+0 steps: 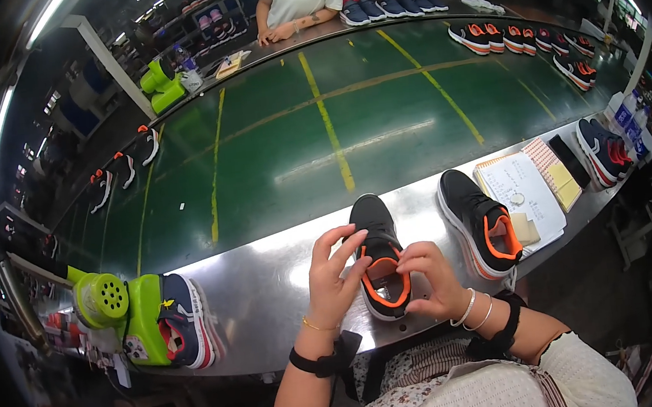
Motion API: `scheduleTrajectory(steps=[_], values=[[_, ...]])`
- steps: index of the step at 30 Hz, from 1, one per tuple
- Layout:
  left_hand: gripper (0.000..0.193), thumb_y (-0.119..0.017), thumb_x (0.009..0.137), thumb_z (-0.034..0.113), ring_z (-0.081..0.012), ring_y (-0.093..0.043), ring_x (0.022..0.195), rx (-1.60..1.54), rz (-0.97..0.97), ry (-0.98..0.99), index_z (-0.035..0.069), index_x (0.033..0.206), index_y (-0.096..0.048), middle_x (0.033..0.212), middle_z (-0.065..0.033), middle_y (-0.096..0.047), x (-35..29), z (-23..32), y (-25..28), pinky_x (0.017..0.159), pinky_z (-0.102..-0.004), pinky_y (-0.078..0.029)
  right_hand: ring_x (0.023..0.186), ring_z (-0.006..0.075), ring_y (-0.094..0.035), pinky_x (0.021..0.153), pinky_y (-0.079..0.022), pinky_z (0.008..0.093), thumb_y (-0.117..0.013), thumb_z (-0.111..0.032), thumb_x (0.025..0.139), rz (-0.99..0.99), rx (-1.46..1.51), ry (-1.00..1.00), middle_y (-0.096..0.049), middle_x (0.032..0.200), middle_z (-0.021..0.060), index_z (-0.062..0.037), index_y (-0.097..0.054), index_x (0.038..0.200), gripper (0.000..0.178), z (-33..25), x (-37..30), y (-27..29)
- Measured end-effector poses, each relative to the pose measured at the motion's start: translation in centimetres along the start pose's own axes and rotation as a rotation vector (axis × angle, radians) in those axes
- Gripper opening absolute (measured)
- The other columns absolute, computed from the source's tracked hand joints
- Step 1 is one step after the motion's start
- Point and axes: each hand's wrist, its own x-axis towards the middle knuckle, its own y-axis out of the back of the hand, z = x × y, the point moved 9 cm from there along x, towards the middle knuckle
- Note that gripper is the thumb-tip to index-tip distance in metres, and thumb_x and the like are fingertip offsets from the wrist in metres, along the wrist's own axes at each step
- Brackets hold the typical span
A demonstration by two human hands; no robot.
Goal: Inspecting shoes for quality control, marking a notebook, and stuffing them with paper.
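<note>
A black sneaker [371, 212] with an orange collar lies on the metal bench before me, toe pointing away. My left hand [333, 277] grips its left side, the thumb at the collar and the fingers curved over the upper near the tongue. On the other side, my right hand [434, 281] has its fingertips on the collar's right edge, with the thumb low by the heel. A matching sneaker [470, 199] stands to the right of my right hand, untouched. The inside of the handled shoe shows a pale insole.
Beyond the bench [286, 274] runs a green conveyor belt [273, 146] with several shoes [510, 37]. Papers [525, 192], a phone [567, 158] and dark shoes [602, 149] lie right. A green machine [142, 319] and a navy shoe [184, 319] stand left. A person [305, 1] is across.
</note>
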Motion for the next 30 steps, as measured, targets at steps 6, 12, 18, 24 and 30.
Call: scheduleTrajectory(steps=[6,12,18,24,30], values=[[0.017,-0.064,0.066,0.002,-0.0212,-0.059,0.075,0.399,-0.09,-0.403,0.005,0.083,-0.062,0.079,-0.0047,-0.06,2.0,2.7,0.0,0.071,-0.0323,-0.045,0.093,0.0223,-0.051,0.09,-0.034,0.0443,-0.077,-0.034,0.062,-0.119,-0.421,0.114,-0.053,0.089,0.0032,-0.0118,-0.054,0.091,0.043,-2.0,-0.8,-3.3],[0.015,-0.068,0.063,0.001,-0.0211,-0.059,0.068,0.503,-0.099,-0.309,0.006,0.076,-0.062,0.072,-0.0044,-0.061,0.3,1.6,1.4,0.064,-0.0315,-0.046,0.09,0.0206,-0.052,0.089,-0.034,0.0423,-0.079,-0.025,0.059,-0.077,-0.396,0.058,-0.053,0.084,0.0028,-0.012,-0.053,0.084,0.038,-1.9,-0.9,-3.6],[0.01,-0.065,0.069,0.002,-0.024,-0.061,0.067,0.341,0.023,0.051,0.005,0.078,-0.064,0.074,-0.0089,-0.063,-3.3,-0.7,1.6,0.061,-0.031,-0.048,0.092,0.0198,-0.052,0.087,-0.035,0.0419,-0.077,-0.023,0.061,-0.069,-0.349,0.043,-0.052,0.087,0.0029,-0.0118,-0.054,0.086,0.036,-1.7,-0.9,-3.5],[0.019,-0.058,0.079,0.003,-0.0257,-0.063,0.072,0.32,0.097,0.238,0.004,0.097,-0.063,0.083,-0.0138,-0.065,-5.9,-0.4,-0.2,0.064,-0.0301,-0.049,0.098,0.0242,-0.05,0.091,-0.033,0.0426,-0.077,-0.021,0.061,-0.109,-0.319,-0.008,-0.052,0.095,0.0075,-0.01,-0.051,0.093,0.043,-1.6,-0.8,-2.8],[0.053,-0.058,0.083,0.015,-0.0247,-0.056,0.102,-0.257,0.032,0.641,-0.006,0.127,-0.038,0.115,-0.0198,-0.054,-8.4,-3.8,-1.4,0.087,-0.0324,-0.045,0.114,0.03,-0.041,0.095,-0.035,0.038,-0.073,-0.016,0.07,-0.025,-0.048,-0.108,-0.039,0.122,0.0167,-0.0037,-0.04,0.118,0.06,-3.9,-0.6,4.2]])
